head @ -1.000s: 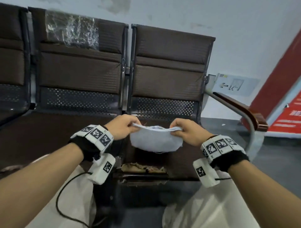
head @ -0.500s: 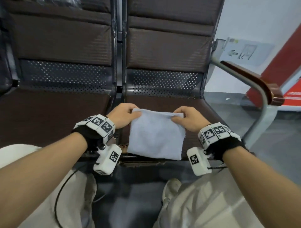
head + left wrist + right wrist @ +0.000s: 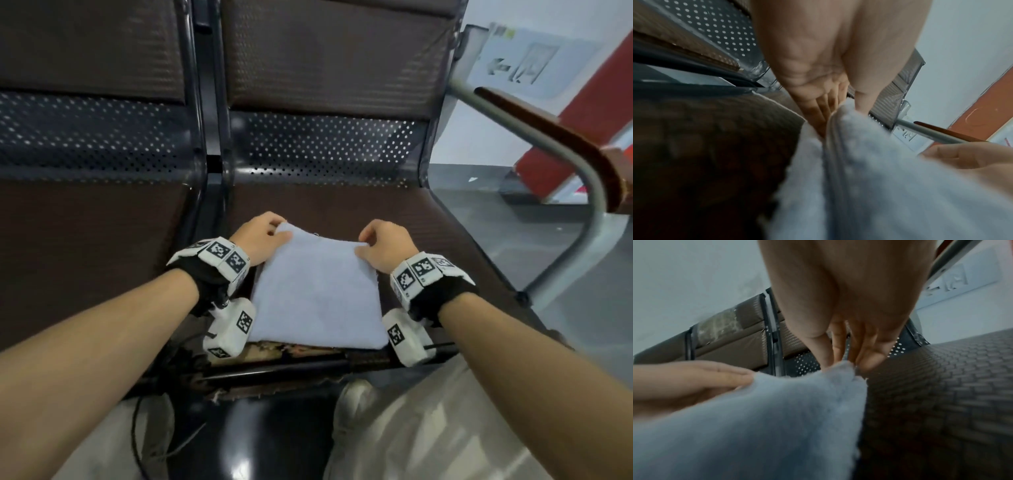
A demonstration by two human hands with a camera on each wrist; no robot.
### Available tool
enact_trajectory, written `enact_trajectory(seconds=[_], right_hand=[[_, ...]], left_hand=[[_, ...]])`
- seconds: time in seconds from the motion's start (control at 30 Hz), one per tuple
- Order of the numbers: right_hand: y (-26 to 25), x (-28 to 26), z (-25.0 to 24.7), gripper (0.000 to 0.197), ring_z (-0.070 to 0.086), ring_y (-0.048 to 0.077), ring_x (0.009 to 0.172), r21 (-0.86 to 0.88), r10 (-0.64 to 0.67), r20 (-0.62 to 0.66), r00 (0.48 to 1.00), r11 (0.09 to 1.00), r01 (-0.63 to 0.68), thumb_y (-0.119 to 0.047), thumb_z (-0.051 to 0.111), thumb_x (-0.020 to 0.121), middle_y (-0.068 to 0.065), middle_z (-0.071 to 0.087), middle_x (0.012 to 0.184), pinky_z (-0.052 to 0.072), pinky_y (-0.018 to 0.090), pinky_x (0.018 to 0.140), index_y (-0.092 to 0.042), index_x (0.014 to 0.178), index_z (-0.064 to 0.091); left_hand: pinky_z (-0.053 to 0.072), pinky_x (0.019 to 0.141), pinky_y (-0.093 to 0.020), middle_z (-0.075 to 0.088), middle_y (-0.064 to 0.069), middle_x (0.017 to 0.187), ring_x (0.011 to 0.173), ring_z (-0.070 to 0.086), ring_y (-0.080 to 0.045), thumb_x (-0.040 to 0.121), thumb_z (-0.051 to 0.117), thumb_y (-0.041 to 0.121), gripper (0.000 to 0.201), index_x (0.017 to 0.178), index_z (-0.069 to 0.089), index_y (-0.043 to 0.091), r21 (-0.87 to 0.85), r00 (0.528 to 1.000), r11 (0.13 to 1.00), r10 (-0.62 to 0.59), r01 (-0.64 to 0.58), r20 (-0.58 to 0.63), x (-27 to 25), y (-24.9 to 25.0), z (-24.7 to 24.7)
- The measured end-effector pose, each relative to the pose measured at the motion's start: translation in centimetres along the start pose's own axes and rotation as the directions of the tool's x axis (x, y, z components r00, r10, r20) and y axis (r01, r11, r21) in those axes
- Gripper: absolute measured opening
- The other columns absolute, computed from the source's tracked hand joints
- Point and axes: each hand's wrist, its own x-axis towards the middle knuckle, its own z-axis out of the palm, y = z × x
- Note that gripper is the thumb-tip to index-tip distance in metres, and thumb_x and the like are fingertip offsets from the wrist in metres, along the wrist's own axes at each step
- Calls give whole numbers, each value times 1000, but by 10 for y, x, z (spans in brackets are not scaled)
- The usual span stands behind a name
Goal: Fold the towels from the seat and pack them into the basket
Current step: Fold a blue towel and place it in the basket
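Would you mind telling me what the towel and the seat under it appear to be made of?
Towel: soft pale-blue terry or microfibre, judging by its fuzzy nap. Seat: brown padding with a woven-textured, probably synthetic cover, on a dark perforated metal frame.

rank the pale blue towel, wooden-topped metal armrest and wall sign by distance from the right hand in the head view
1. Pale blue towel, pinched by the right hand.
2. Wooden-topped metal armrest, farther right.
3. Wall sign, beyond it.

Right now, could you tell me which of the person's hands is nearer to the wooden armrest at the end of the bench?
Right. The right hand pinches the towel's far corner on the armrest's side; the left hand pinches the opposite far corner, farther away.
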Motion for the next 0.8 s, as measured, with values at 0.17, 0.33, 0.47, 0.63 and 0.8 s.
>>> enact_trajectory(seconds=[0.17, 0.33, 0.47, 0.63, 0.8], right_hand=[[-6, -31, -3, 3, 56, 15, 81, -17, -183, 75, 980, 983, 185, -18, 63, 83, -5, 59, 81, 38, 21, 66, -16, 81, 63], [-9, -80, 4, 30, 53, 10, 88, -74, -335, 338, 879, 922, 380, -41, 72, 79, -6, 59, 94, 41, 21, 77, -20, 100, 64], [-3, -103, 7, 50, 44, 13, 110, -157, -311, 381, 871, 906, 393, -37, 74, 77, -5, 48, 117, 40, 33, 98, -26, 121, 52], [-5, -123, 4, 30, 53, 26, 111, -185, -310, 193, 931, 921, 344, -12, 44, 91, 4, 56, 118, 45, 40, 94, -18, 118, 56], [-1, -130, 3, 24, 54, 25, 107, -14, -329, 122, 937, 943, 333, -15, 46, 91, 7, 59, 114, 37, 26, 81, -11, 113, 56]], left_hand=[[39, 101, -32, 45, -2, 131, 120, 46, -17, 88, 60, 21, 32, 121, 55, 23, 33, 989, 994, 103, -100, -105, -31, -1, -5], [46, 86, -28, 67, 0, 95, 93, 61, -20, 85, 65, 17, 6, 87, 67, 23, 5, 983, 983, 183, -183, 11, -84, 11, 5], [32, 96, -23, 48, 7, 117, 114, 38, -11, 74, 75, 42, 50, 118, 59, 27, 268, 958, 934, 176, -235, 228, -114, 1, 12], [28, 105, -27, 45, 0, 124, 119, 36, -19, 81, 71, 28, 51, 127, 52, 15, 388, 956, 874, 248, -291, 158, -129, -5, 12], [43, 85, -41, 52, 5, 88, 94, 51, -22, 91, 50, 23, 13, 79, 51, 25, 465, 941, 819, 311, -337, 135, -140, 0, 7]])
